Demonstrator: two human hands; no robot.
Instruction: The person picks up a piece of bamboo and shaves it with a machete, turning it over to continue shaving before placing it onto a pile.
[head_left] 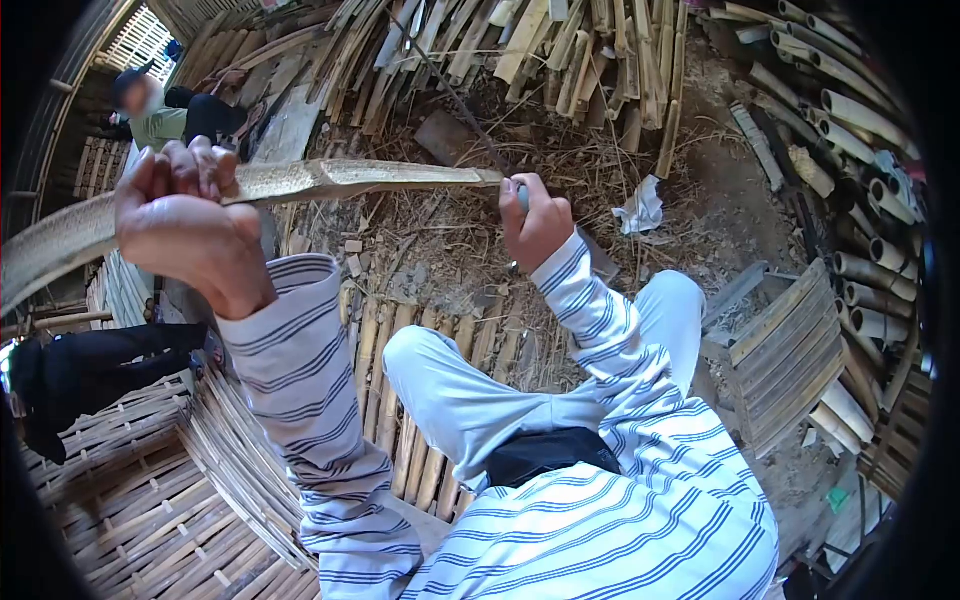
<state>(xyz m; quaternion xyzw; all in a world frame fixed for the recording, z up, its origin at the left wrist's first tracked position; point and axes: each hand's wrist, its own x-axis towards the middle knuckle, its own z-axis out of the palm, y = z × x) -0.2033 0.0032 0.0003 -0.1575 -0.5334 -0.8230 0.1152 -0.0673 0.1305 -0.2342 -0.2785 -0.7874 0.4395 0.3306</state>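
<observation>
A long split bamboo strip (370, 176) runs across the upper left of the view, from the left edge to my right hand. My left hand (195, 215) is raised, its fingers curled round the strip. At the strip's narrow right end, my right hand (537, 220) is closed on a small greyish handle (523, 198), with the thumb on top. A thin dark rod or blade (445, 85) slants up and left from near that hand; whether it joins the handle is unclear.
Split bamboo (560, 60) is heaped at the top, with bamboo tubes (865, 120) stacked at the right. A slatted wooden piece (790, 355) lies right of my knees. Another person (160, 115) sits upper left. Woven bamboo (180, 490) fills the lower left.
</observation>
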